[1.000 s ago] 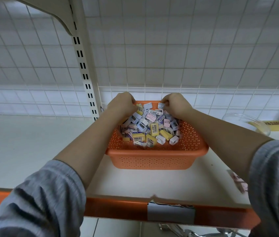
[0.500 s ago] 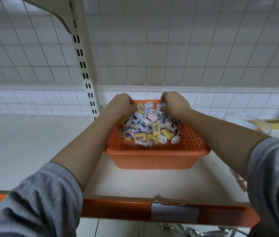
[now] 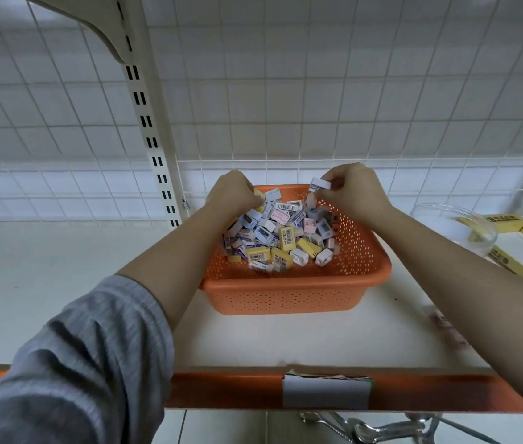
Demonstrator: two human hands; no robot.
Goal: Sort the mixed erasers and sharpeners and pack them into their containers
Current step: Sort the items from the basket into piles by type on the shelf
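An orange perforated basket (image 3: 289, 293) stands on the white shelf and holds a heap of several small erasers and sharpeners (image 3: 281, 235), yellow, white, pink and bluish. My left hand (image 3: 233, 192) is curled at the basket's far left corner, its fingers in the heap around a yellow piece (image 3: 259, 194). Raised above the far right corner, my right hand (image 3: 351, 190) pinches a small white piece (image 3: 319, 184); a pale pink one (image 3: 310, 199) hangs just under its fingers.
A clear plastic jar (image 3: 455, 229) lies to the right of the basket. Yellow cardboard boxes (image 3: 510, 248) sit at the far right. A small pinkish packet (image 3: 449, 328) lies on the shelf near my right forearm. A wire grid backs the shelf; an orange rail edges its front.
My right hand has lifted out of the heap, now holding a white piece above the basket's rim. My left hand stays at the far left corner.
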